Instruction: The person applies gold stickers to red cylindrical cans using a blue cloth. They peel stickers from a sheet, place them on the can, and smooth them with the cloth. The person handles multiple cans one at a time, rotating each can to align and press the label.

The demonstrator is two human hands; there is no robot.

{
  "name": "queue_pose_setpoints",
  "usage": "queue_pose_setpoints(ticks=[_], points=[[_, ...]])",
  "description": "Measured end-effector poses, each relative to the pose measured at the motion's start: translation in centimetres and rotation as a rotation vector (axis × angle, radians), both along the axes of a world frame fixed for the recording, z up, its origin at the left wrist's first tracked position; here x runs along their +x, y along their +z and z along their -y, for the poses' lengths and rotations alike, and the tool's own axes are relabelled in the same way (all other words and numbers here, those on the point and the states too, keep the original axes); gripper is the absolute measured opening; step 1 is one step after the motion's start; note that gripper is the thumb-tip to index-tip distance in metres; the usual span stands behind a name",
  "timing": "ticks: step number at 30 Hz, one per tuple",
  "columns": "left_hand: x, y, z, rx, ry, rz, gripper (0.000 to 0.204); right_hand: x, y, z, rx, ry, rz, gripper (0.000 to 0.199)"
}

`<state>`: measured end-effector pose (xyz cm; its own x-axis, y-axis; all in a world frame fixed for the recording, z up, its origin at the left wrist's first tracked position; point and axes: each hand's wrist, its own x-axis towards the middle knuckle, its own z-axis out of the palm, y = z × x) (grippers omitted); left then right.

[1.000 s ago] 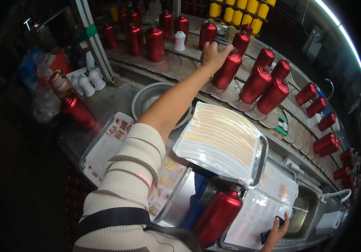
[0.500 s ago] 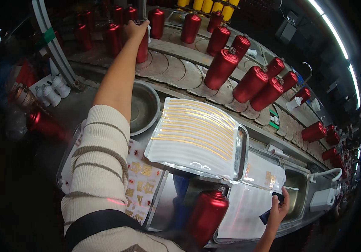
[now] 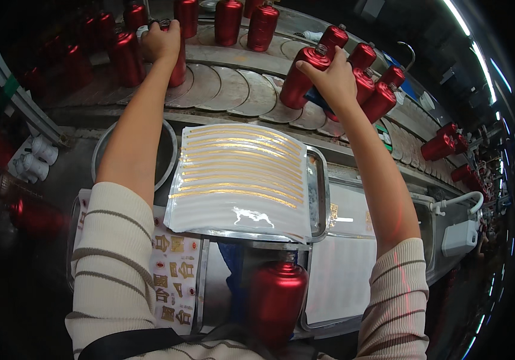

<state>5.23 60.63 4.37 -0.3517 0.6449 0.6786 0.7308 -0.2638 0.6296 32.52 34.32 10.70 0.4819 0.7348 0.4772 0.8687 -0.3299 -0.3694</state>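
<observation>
Red and glossy, the left bottle (image 3: 179,69) stands near the near edge of the plated conveyor (image 3: 227,90), long axis close to vertical, the left hand (image 3: 162,44) closed over its top; the right bottle (image 3: 301,81), neck up, slants rightward in view, the right hand's (image 3: 336,78) thumb against its shoulder, a blue cloth (image 3: 317,98) under the palm; whether that hand grips, I cannot tell. Along the worktop's (image 3: 80,150) far edge, a steel tray (image 3: 324,204) carries a white sheet (image 3: 239,183) with gold strips; beside it, a steel bowl's (image 3: 166,153) contents are unclear
</observation>
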Motion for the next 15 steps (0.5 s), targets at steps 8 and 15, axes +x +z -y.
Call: queue_pose_setpoints(ticks=[8,15], points=[[4.0,0.3,4.7,0.092,-0.311,0.219,0.058,6.0,-0.9,-4.1,-0.242,-0.133,-0.1,0.106],[-1.0,0.8,2.4,0.218,-0.002,-0.031,0.059,10.0,-2.0,0.0,-0.262,-0.154,-0.115,0.095]])
